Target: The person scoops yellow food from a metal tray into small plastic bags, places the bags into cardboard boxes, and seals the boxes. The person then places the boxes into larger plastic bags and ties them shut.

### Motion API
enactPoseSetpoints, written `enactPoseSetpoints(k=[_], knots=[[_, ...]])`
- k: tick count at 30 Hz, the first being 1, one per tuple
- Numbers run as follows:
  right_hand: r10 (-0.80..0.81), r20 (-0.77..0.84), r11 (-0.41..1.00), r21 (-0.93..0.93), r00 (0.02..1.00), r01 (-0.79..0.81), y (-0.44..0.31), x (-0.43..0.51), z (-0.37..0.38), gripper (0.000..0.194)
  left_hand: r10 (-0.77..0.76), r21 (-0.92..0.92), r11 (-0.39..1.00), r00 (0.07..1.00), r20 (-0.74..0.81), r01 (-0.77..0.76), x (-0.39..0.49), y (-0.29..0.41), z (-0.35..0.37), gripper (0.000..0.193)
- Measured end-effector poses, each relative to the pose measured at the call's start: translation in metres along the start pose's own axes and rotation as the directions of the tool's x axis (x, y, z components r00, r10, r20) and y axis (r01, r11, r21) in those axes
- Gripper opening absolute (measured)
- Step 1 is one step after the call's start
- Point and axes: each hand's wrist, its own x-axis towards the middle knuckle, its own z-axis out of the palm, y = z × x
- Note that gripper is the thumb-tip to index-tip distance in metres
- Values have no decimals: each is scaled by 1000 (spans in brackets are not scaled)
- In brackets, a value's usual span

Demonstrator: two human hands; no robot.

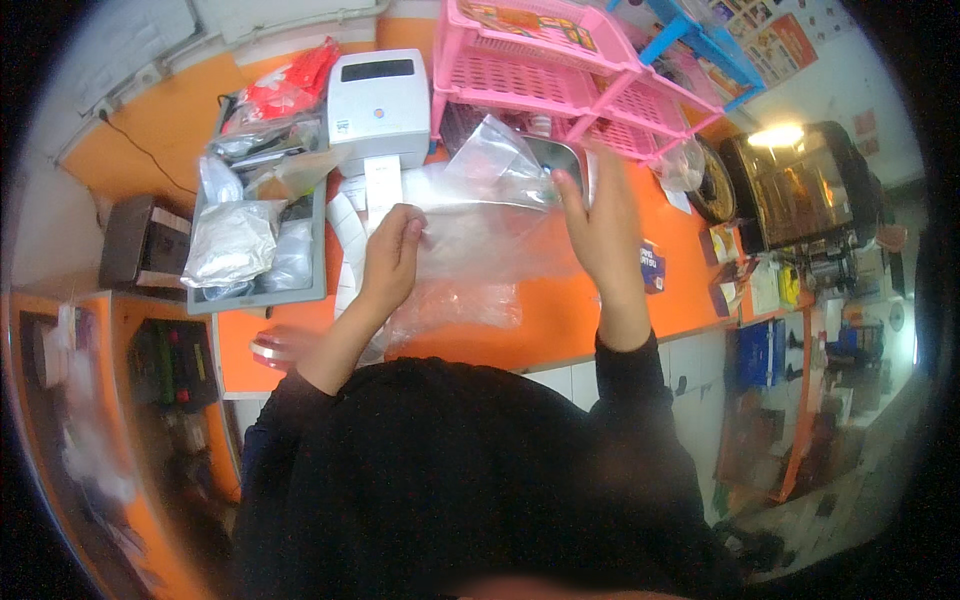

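A clear plastic bag (pixel 487 240) is stretched above the orange counter. My left hand (pixel 396 255) grips its left edge between thumb and curled fingers. Beside the bag's right end, my right hand (pixel 606 217) is raised with thumb and fingers apart; it is blurred, and I cannot tell whether it touches the plastic. Another clear bag (pixel 491 150) lies behind, near the pink rack. Crumpled clear plastic (pixel 457 307) rests on the counter nearer to me. A strip of white labels (pixel 347 232) curls down left of my left hand, below a white label printer (pixel 380 105).
A grey tray (pixel 319 277) at the left holds packed bags. Behind stands a pink plastic rack (pixel 517 79). On the right are a small dark blue box (pixel 652 266) and a glass-fronted oven (pixel 799 187). A roll of tape (pixel 271 351) lies near the front left edge.
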Motion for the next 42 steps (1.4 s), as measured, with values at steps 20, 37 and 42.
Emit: enactPoseSetpoints(k=[20, 37, 42], knots=[[-389, 520, 786, 618, 760, -21, -45, -55, 6, 14, -548, -586, 630, 827, 129, 510, -144, 108, -89, 78], [-824, 391, 527, 259, -411, -810, -419, -467, 82, 20, -338, -441, 894, -522, -783, 82, -591, 219, -85, 37], [-683, 166, 730, 185, -711, -658, -552, -577, 10, 25, -40, -510, 383, -538, -842, 770, -738, 265, -102, 44]])
